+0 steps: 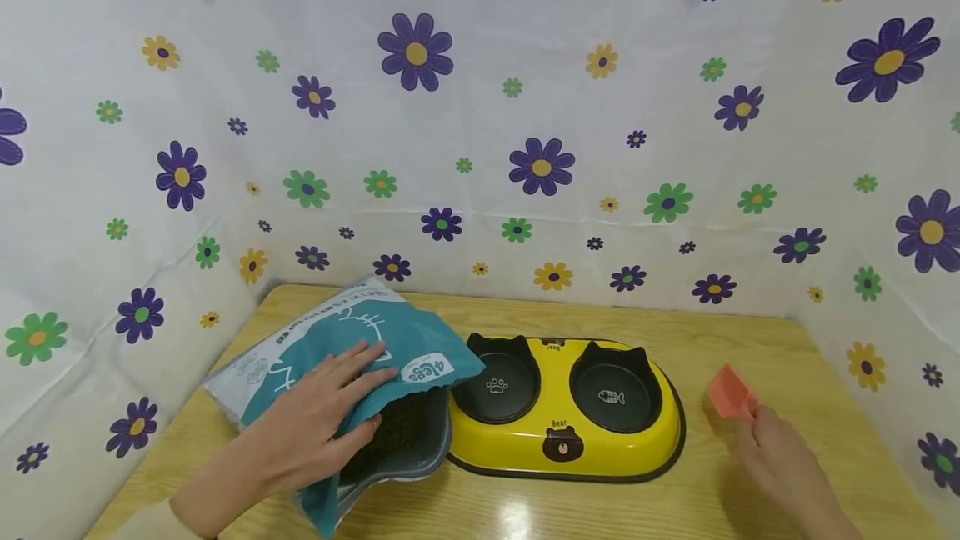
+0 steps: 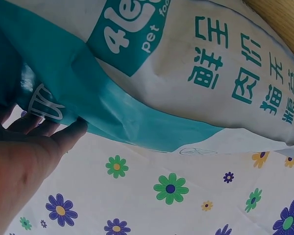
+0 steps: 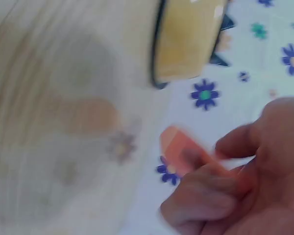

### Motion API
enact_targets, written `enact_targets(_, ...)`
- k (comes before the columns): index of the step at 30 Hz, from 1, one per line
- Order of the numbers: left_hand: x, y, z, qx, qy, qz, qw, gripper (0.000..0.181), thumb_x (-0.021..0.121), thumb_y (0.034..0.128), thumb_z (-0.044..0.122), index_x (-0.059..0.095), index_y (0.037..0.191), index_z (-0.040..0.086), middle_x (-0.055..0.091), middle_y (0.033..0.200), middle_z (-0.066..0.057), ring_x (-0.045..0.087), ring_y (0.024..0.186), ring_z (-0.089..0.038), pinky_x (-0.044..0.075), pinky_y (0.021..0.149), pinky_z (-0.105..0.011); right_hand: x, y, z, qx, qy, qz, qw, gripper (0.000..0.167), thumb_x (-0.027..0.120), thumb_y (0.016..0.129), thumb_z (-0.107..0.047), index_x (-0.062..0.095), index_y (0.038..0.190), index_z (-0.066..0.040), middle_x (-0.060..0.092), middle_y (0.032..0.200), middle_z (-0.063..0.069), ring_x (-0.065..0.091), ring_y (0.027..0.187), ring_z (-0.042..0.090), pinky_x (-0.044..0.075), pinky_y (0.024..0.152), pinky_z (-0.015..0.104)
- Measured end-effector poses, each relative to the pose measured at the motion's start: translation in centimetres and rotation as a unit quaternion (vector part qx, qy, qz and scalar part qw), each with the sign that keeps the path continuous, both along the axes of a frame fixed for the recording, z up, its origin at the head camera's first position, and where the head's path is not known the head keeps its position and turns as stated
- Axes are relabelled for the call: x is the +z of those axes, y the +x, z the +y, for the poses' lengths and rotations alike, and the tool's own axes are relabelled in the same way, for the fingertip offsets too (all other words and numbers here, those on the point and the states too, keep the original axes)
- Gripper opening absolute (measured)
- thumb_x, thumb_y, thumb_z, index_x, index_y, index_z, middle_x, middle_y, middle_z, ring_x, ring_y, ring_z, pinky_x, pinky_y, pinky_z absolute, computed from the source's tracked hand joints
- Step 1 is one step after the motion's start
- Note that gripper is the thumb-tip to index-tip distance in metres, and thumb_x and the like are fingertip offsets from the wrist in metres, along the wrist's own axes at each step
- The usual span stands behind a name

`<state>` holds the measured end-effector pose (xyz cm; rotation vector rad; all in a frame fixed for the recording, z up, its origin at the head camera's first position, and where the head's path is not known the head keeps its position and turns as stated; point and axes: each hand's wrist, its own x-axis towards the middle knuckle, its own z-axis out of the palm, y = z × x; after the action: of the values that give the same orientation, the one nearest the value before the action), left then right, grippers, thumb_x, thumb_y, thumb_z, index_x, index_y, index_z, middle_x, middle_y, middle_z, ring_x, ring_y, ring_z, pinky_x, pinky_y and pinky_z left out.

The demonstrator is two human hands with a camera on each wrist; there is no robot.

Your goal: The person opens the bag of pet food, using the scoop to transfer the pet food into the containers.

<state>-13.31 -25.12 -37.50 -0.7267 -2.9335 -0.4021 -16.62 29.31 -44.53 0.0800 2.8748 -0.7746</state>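
The right hand (image 1: 783, 458), at the bowl's (image 1: 555, 382) three o'clock, grips the likely light, stiff scoop (image 1: 729, 390), best by its handle; the left hand (image 1: 318, 419), at nine, lies spread on the soft-looking bag (image 1: 442, 342).

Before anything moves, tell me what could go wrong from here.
The teal-and-white bag droops over the tub; if the left hand slips, it might sag further and cover the dark contents.

The tub sits close beside the yellow bowl stand, so a nudge could shove one into the other.

The scoop in the right hand is across the stand from the tub; carrying a load between them could spill some.
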Motion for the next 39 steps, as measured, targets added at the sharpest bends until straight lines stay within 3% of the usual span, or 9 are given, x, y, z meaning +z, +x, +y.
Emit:
enact_targets(4, 0.1, 0.0, -0.1, -0.002, 0.001, 0.0, 1.0, 0.05, 0.062, 0.0992, 0.032, 0.056, 0.147, 0.021, 0.04, 0.164, -0.007, 0.037, 0.152, -0.037, 0.034, 0.118, -0.067, 1.9, 0.9, -2.8, -0.004, -0.12, -0.03, 0.9923, 0.039, 0.026, 0.111, -0.025, 0.054, 0.112, 0.002, 0.049, 0.077, 0.005, 0.041, 0.063, 0.015, 0.035, 0.055, 0.028)
enact_targets(7, 0.1, 0.0, -0.1, -0.003, 0.004, -0.001, 1.0, 0.05, 0.063, 0.0986, 0.03, 0.056, 0.147, 0.02, 0.04, 0.164, -0.007, 0.037, 0.152, -0.037, 0.033, 0.118, -0.067, 3.1, 1.4, -5.6, 0.003, -0.215, -0.045, 0.9755, 0.031, 0.031, 0.108, -0.017, 0.056, 0.113, 0.0, 0.047, 0.073, 0.003, 0.037, 0.058, 0.012, 0.033, 0.053, 0.026)
enact_targets(11, 0.1, 0.1, -0.2, 0.004, 0.002, -0.004, 1.0, 0.05, 0.062, 0.0987, 0.032, 0.057, 0.147, 0.021, 0.04, 0.164, -0.006, 0.037, 0.152, -0.037, 0.034, 0.118, -0.067, 3.5, 2.1, -9.6, 0.073, -0.3, -0.074, 0.9483, 0.026, 0.037, 0.106, -0.014, 0.057, 0.11, 0.002, 0.042, 0.066, 0.001, 0.034, 0.052, 0.009, 0.032, 0.048, 0.022)
enact_targets(17, 0.0, 0.1, -0.2, 0.005, 0.003, -0.005, 1.0, 0.049, 0.061, 0.0993, 0.033, 0.057, 0.147, 0.023, 0.04, 0.164, -0.005, 0.037, 0.152, -0.037, 0.034, 0.118, -0.067, 2.4, 3.4, -15.0, 0.211, -0.298, -0.086, 0.9269, 0.027, 0.05, 0.109, -0.031, 0.062, 0.112, -0.007, 0.057, 0.083, 0.002, 0.053, 0.069, 0.008, 0.045, 0.062, 0.019)
enact_targets(21, -0.2, 0.1, -0.2, -0.001, 0.005, 0.001, 1.0, 0.049, 0.062, 0.0987, 0.031, 0.057, 0.147, 0.022, 0.04, 0.164, -0.005, 0.037, 0.152, -0.037, 0.035, 0.118, -0.067, 2.0, 3.9, -17.9, 0.258, -0.311, -0.1, 0.9091, 0.029, 0.051, 0.108, -0.036, 0.065, 0.115, -0.012, 0.062, 0.091, 0.003, 0.057, 0.08, 0.012, 0.045, 0.069, 0.019)
enact_targets(24, -0.2, 0.1, -0.2, -0.002, 0.006, 0.005, 1.0, 0.05, 0.063, 0.0979, 0.03, 0.057, 0.147, 0.022, 0.041, 0.164, -0.006, 0.037, 0.152, -0.037, 0.035, 0.117, -0.067, 1.9, 4.2, -20.0, 0.274, -0.315, -0.114, 0.9014, 0.029, 0.051, 0.108, -0.037, 0.064, 0.115, -0.012, 0.054, 0.079, -0.001, 0.05, 0.069, 0.009, 0.04, 0.063, 0.02)
enact_targets(29, -0.2, 0.1, -0.3, 0.001, 0.013, 0.002, 0.9999, 0.05, 0.064, 0.0973, 0.028, 0.057, 0.147, 0.023, 0.041, 0.164, -0.005, 0.037, 0.152, -0.037, 0.034, 0.117, -0.068, 2.1, 4.3, -23.5, 0.296, -0.298, -0.089, 0.903, 0.027, 0.05, 0.108, -0.037, 0.061, 0.112, -0.014, 0.045, 0.072, -0.006, 0.046, 0.061, 0.006, 0.037, 0.059, 0.018)
enact_targets(34, -0.2, 0.1, -0.3, 0.002, 0.016, 0.002, 0.9999, 0.049, 0.063, 0.0974, 0.028, 0.058, 0.146, 0.024, 0.043, 0.163, -0.004, 0.038, 0.151, -0.037, 0.035, 0.117, -0.068, 2.2, 4.2, -26.1, 0.32, -0.244, -0.011, 0.9155, 0.024, 0.05, 0.109, -0.035, 0.061, 0.107, -0.014, 0.044, 0.069, -0.01, 0.044, 0.056, 0.002, 0.034, 0.054, 0.015)
enact_targets(39, -0.4, 0.1, -0.5, 0.001, 0.023, 0.007, 0.9997, 0.048, 0.063, 0.0975, 0.028, 0.058, 0.145, 0.025, 0.043, 0.163, -0.002, 0.038, 0.151, -0.035, 0.035, 0.117, -0.067, 1.5, 3.5, -27.5, 0.306, -0.193, 0.053, 0.9306, 0.019, 0.053, 0.108, -0.03, 0.061, 0.102, -0.013, 0.043, 0.067, -0.011, 0.043, 0.055, -0.001, 0.033, 0.052, 0.014)
